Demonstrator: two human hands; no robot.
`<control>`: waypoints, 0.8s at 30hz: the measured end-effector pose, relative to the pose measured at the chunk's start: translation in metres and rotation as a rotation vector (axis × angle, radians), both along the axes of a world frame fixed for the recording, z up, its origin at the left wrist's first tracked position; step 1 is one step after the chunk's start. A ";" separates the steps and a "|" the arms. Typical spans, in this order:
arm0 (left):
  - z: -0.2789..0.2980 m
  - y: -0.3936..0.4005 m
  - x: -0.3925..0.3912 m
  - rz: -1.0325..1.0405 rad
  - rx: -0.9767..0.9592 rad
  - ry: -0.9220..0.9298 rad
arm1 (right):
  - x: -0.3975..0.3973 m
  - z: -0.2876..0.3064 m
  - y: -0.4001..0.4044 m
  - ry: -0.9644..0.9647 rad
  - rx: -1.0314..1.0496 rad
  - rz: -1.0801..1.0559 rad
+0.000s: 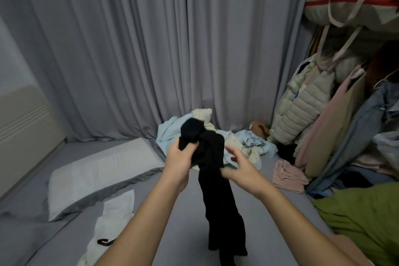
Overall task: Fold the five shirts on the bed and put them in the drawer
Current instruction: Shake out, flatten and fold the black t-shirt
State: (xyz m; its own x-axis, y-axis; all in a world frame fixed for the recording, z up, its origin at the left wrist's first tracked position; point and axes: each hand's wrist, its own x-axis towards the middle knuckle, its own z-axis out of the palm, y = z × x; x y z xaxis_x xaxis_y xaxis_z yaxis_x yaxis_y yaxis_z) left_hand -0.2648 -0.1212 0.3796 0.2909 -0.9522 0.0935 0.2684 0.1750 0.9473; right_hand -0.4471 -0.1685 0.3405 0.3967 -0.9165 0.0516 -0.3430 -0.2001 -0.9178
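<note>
A black shirt (218,196) hangs bunched in the air above the grey bed (185,218). My left hand (178,162) grips its top, with a wad of black cloth sticking up past the fingers. My right hand (239,167) pinches the cloth lower down at its right edge. The shirt's tail trails down toward the bed near me. Behind it, a heap of light blue and cream shirts (244,142) lies crumpled by the curtain. A white garment (112,220) lies flat at the lower left. No drawer is in view.
A white pillow (97,173) lies at the left. A folded pink cloth (288,176) sits at the right, beside hanging jackets and coats (302,106). A green blanket (362,218) covers the lower right. Grey curtains (129,49) close off the back.
</note>
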 end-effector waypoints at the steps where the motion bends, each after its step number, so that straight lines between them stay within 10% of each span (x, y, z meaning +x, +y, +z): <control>1: 0.008 -0.003 0.001 -0.034 -0.025 0.071 | -0.004 -0.012 -0.001 0.035 0.081 0.028; 6: 0.031 -0.011 0.007 -0.142 -0.089 0.243 | 0.001 -0.034 -0.003 -0.014 0.046 0.063; 17: 0.014 -0.014 0.071 0.313 0.069 0.047 | -0.009 0.053 -0.030 -0.069 -0.360 -0.265; 24: -0.011 -0.005 0.058 0.588 0.098 -0.327 | 0.011 0.081 -0.029 -0.421 0.192 -0.195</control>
State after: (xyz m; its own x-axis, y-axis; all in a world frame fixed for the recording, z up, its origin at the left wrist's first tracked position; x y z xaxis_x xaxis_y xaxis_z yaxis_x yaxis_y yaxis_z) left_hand -0.2064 -0.1263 0.3683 0.7341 -0.6531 0.1860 -0.1481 0.1133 0.9825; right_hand -0.4360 -0.1978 0.4211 0.1978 -0.9802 -0.0063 0.0513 0.0167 -0.9985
